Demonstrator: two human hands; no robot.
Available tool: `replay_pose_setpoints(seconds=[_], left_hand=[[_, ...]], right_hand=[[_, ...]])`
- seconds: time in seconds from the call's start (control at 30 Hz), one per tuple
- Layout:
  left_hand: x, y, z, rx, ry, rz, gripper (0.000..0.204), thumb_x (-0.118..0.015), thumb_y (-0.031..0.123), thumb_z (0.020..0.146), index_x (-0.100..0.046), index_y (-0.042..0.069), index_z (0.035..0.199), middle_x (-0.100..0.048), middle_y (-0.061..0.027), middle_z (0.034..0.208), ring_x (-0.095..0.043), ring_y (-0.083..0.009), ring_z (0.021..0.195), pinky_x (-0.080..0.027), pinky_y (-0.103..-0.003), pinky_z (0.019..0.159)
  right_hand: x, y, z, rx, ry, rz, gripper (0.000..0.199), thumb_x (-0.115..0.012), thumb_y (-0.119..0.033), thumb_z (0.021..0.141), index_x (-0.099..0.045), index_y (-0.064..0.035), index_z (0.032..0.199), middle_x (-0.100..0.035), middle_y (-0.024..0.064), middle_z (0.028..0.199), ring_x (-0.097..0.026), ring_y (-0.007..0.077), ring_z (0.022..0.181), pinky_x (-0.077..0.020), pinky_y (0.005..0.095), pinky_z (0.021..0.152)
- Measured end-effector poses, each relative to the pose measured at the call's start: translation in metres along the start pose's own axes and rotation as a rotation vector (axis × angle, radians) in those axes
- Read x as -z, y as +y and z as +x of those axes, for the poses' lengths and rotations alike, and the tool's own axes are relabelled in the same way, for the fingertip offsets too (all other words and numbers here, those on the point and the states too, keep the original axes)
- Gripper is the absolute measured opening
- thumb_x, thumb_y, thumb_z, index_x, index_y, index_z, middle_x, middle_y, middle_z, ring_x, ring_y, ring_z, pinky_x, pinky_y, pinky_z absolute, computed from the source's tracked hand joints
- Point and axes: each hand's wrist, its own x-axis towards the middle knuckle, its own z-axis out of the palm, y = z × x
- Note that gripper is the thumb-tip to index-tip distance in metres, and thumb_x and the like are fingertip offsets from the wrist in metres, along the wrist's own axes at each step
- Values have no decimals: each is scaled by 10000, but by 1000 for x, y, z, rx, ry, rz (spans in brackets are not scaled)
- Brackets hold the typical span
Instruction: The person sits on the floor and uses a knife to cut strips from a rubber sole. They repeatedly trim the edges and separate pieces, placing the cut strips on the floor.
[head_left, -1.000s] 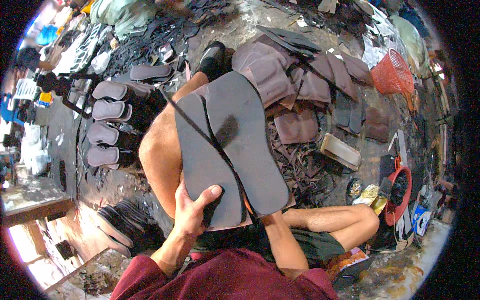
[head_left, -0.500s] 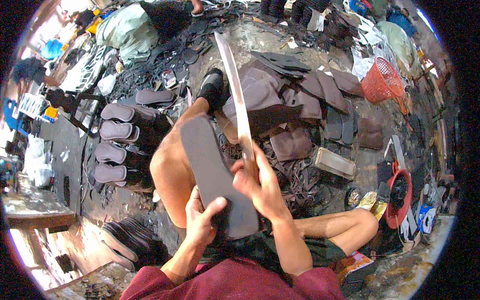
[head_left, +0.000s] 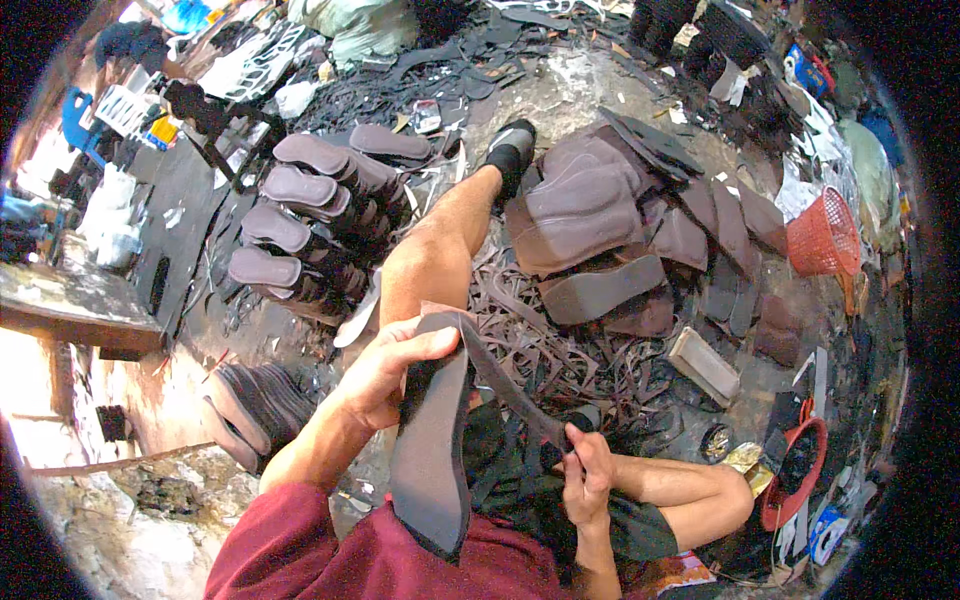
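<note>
Stacked dark soles [head_left: 300,215] sit upper left; brown cut pieces [head_left: 585,205] lie centre top; a red basket [head_left: 822,238] stands right.

**Both hands closed, left one higher**

The left hand [head_left: 385,365] is raised near the bent left knee, fingers curled over and thumb pressing from the near side. The right hand [head_left: 588,475] sits lower and nearer the body, fist closed, forearm coming from the near right.
</note>
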Motion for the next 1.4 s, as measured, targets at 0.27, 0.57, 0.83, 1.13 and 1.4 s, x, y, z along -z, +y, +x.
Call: replay_pose_setpoints(seconds=[0.27, 0.57, 0.83, 1.13, 1.4], left_hand=[[-8, -10, 6, -59, -58, 208, 365, -794, 246, 832, -682, 51, 1119, -697, -23, 934, -648, -127, 815, -536, -304, 751], [-21, -5, 11, -5, -104, 666, 392, -842, 212, 798, -700, 28, 1113, -701, -31, 965, -619, -115, 890, -503, -284, 824], [22, -16, 29, 79, -468, 539, 731, -608, 487, 933, -350, 81, 1485, -681, -142, 1114, -649, -208, 944, -495, -319, 832], [-106, -50, 59, -427, 16, -178, 480, -621, 300, 953, -465, 64, 1341, -658, -80, 1161, -629, -242, 1081, -475, -457, 980], [-112, -54, 54, -247, 17, -219, 403, -630, 328, 895, -597, 72, 1204, -674, -79, 1115, -644, -262, 1027, -504, -430, 922]], right_hand=[[18, 0, 29, 66, -78, -42, 322, -639, -130, 868, -682, -112, 1186, -604, 127, 824, -578, 314, 714, -495, 424, 646], [57, -71, 170, 280, -551, -157, 372, -633, -138, 882, -659, -108, 1252, -556, 98, 647, -572, 283, 564, -445, 392, 523], [62, -69, 193, 265, -611, 38, 327, -588, -159, 952, -652, -79, 1263, -709, 138, 903, -679, 237, 741, -520, 320, 659], [22, -84, 102, -36, 372, 172, 442, -511, -76, 981, -464, 82, 1392, -659, 187, 1024, -583, 221, 763, -490, 330, 705], [41, -15, -26, -17, 373, -229, 364, -464, -222, 1018, -596, 34, 1241, -671, 195, 985, -639, 346, 870, -495, 426, 790]])
